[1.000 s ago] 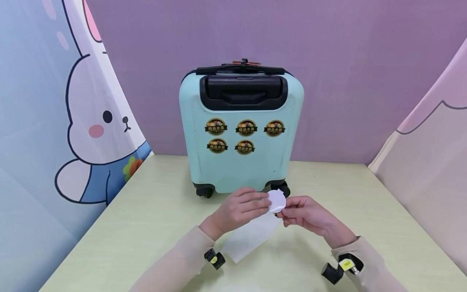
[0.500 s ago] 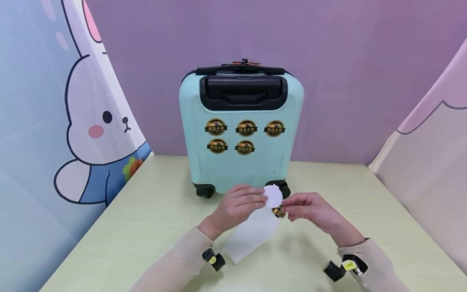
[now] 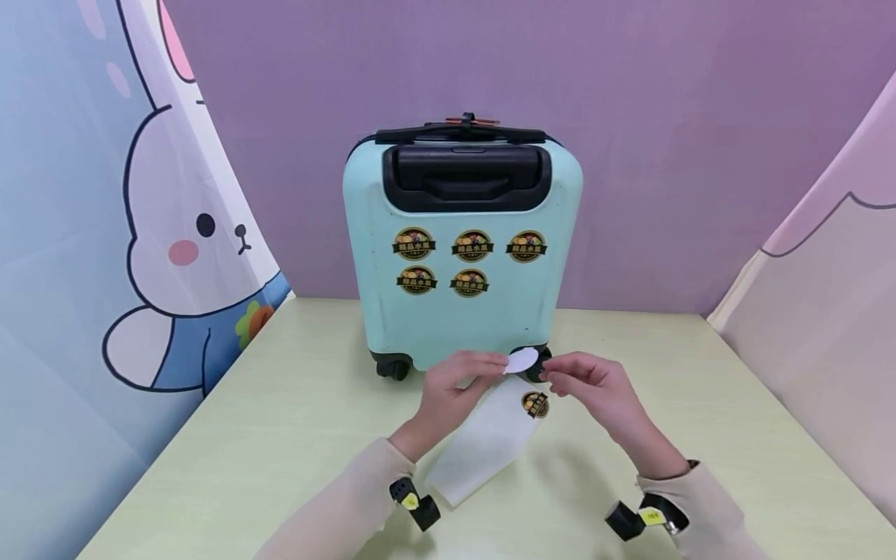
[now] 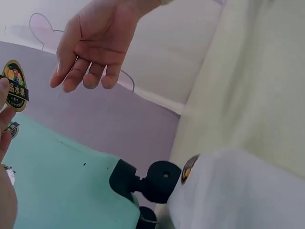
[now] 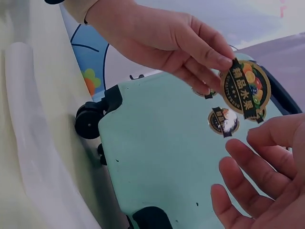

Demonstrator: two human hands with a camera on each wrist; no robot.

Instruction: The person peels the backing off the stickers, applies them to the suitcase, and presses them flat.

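My left hand pinches a round sticker by its edge between thumb and fingers. Its white back faces up in the head view, while the right wrist view shows the black-and-gold printed front with fruit and characters. Just to the right, my right hand holds nothing; its fingers are loosely bent, apart from the sticker. Below both hands lies a white backing sheet with one printed sticker at its far right corner. Behind them stands an upright mint-green suitcase bearing several matching stickers in two rows.
The suitcase's black wheels rest on the pale yellow tabletop. A purple cloth hangs behind it. A printed curtain with a cartoon rabbit borders the left, and a pale curtain the right.
The right hand has drawn away from the sticker and moved slightly up. The left hand has raised and tilted the sticker, exposing the printed sticker on the sheet below.
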